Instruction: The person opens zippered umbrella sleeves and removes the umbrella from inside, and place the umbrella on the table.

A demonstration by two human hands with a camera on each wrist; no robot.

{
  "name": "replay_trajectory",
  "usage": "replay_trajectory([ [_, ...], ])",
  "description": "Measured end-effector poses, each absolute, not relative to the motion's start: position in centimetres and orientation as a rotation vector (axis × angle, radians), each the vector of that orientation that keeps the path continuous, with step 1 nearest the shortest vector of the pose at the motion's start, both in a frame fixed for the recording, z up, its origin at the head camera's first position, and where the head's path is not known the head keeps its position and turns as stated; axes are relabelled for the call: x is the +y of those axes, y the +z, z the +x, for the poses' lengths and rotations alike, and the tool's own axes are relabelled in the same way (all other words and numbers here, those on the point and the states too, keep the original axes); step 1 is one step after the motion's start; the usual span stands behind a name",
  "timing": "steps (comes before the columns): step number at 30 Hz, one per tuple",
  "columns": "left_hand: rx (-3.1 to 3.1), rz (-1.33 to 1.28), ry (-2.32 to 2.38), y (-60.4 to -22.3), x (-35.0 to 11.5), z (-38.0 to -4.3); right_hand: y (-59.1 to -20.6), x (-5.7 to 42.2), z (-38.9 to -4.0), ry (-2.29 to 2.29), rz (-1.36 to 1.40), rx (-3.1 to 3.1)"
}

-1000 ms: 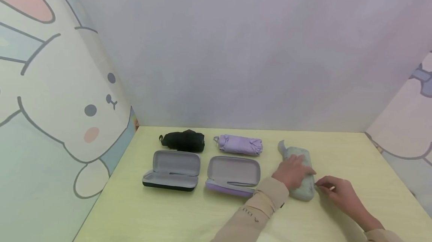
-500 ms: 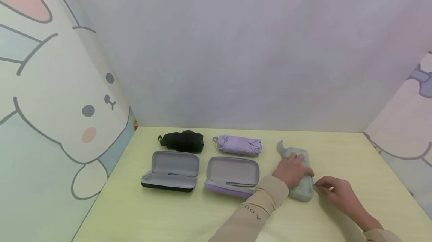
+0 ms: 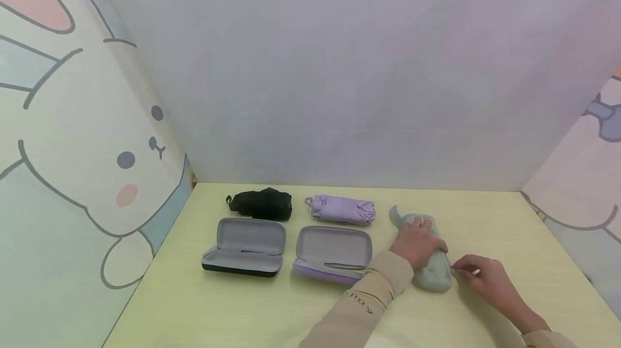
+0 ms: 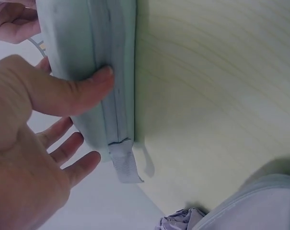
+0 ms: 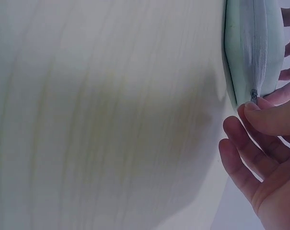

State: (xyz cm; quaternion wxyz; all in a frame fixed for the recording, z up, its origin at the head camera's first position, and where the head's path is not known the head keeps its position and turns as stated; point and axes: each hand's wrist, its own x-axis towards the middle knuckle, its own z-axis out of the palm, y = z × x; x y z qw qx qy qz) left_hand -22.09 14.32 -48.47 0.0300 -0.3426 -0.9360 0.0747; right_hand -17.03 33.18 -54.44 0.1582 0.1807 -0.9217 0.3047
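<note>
A pale green zip case point(image 3: 434, 275) lies shut toward the right of the table. My left hand point(image 3: 416, 244) grips it from above: in the left wrist view the thumb point(image 4: 89, 91) presses beside the zip while the other fingers point(image 4: 82, 165) reach across its top. From the case's far end sticks a grey ribbed tab point(image 4: 124, 165). At the near right edge, my right hand point(image 3: 487, 278) pinches the zip's pull between thumb and forefinger; the metal slider point(image 5: 253, 95) shows just past the fingertips in the right wrist view.
Left of the case stands an opened purple case point(image 3: 335, 244) with grey lining, then an opened black one point(image 3: 250, 235). Behind them lie a purple folded umbrella point(image 3: 342, 209) and a black folded umbrella point(image 3: 264, 204). A plain wall point(image 3: 359, 95) rises at the table's back edge.
The green case's far end and its tab have swung slightly left, with my left hand still on it. My right hand holds nearly the same spot at the zip.
</note>
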Motion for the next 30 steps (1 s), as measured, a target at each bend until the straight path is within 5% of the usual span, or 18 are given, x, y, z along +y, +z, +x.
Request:
replay_trajectory([
  [30, -3.015, -0.996, -0.009, -48.6, 12.7, -22.8, -54.3, 34.3, -16.5, 0.832, 0.428, -2.665],
])
